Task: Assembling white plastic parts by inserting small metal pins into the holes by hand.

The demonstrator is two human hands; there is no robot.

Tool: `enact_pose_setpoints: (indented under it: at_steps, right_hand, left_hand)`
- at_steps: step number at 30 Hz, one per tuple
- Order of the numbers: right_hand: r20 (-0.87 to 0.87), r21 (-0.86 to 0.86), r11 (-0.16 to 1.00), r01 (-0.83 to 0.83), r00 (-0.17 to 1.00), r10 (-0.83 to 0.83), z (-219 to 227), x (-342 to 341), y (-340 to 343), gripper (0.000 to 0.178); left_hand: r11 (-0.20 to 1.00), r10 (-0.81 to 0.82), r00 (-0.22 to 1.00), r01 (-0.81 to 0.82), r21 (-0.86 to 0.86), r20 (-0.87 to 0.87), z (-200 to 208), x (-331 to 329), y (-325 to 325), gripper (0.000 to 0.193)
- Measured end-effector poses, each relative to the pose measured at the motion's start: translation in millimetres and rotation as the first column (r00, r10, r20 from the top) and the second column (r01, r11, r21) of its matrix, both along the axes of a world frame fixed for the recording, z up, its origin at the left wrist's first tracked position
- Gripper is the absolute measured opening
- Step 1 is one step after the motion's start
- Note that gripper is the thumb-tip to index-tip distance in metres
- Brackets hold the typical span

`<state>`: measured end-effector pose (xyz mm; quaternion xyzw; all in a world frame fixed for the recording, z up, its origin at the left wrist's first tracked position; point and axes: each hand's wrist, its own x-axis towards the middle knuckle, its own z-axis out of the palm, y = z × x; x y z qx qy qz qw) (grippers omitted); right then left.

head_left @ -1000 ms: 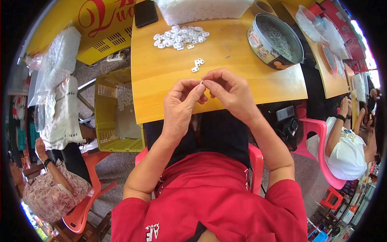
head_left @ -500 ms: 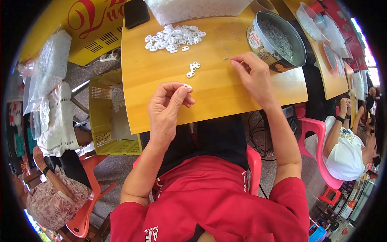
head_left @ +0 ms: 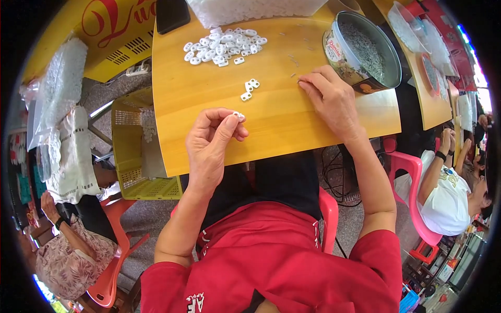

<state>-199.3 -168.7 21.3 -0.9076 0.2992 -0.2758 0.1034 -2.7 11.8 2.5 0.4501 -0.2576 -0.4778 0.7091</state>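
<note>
My left hand [head_left: 211, 138] is closed over the table's near part, pinching a small white plastic piece with two holes [head_left: 238, 116] between thumb and forefinger. My right hand [head_left: 332, 99] is lowered to the tabletop with thumb and forefinger together. A tiny dark tip of a metal pin [head_left: 299, 81] shows at those fingertips. Several loose metal pins [head_left: 293, 74] lie just beyond them. Between my hands and farther off, a few white plastic pieces [head_left: 249, 88] sit joined or touching in a short zigzag. A heap of like white pieces [head_left: 224, 47] lies behind.
A round tin [head_left: 334, 52] full of metal pins stands at the far right of the wooden table [head_left: 209, 88]. At the back are a clear bag of white pieces [head_left: 250, 10] and a black phone [head_left: 173, 15]. A yellow crate [head_left: 130, 156] is left; other people sit on both sides.
My right fingertips have closed at the loose pins, and one pin there now appears to be between them. My left hand has shifted slightly left with the white piece.
</note>
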Motion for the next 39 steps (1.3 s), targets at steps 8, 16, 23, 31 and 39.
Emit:
enact_pose_setpoints:
  at_steps: [8, 16, 23, 31, 39]
  right_hand:
    - [-0.182, -0.031, 0.987, -0.155, 0.972, 0.147, 12.3, 3.6, -11.5, 0.009]
    - [-0.075, -0.016, 0.989, -0.147, 0.987, 0.145, 2.8, 2.9, 0.0, 0.010]
    - [0.173, 0.358, 0.920, -0.159, 0.980, 0.102, 13.9, 7.0, 33.6, 0.011]
    - [0.481, 0.777, 0.442, -0.448, 0.876, 0.042, 43.0, 16.7, 78.3, 0.021]
    - [0.542, 0.774, 0.371, -0.512, 0.840, 0.028, 44.4, 15.5, 82.9, 0.032]
  left_hand:
    - [0.998, 0.001, 0.999, 0.002, 0.056, -0.054, 10.5, 0.8, -1.4, 0.014]
    - [0.996, -0.050, 0.979, 0.063, 0.058, -0.198, 19.2, -1.7, 1.6, 0.016]
    - [0.994, -0.083, 0.980, 0.093, 0.050, -0.179, 21.6, -9.8, 6.5, 0.014]
    - [0.986, -0.166, 0.976, 0.168, 0.003, -0.138, 30.2, -24.2, 11.1, 0.019]
    - [0.983, -0.183, 0.978, 0.184, 0.006, -0.097, 37.1, -27.8, 17.3, 0.021]
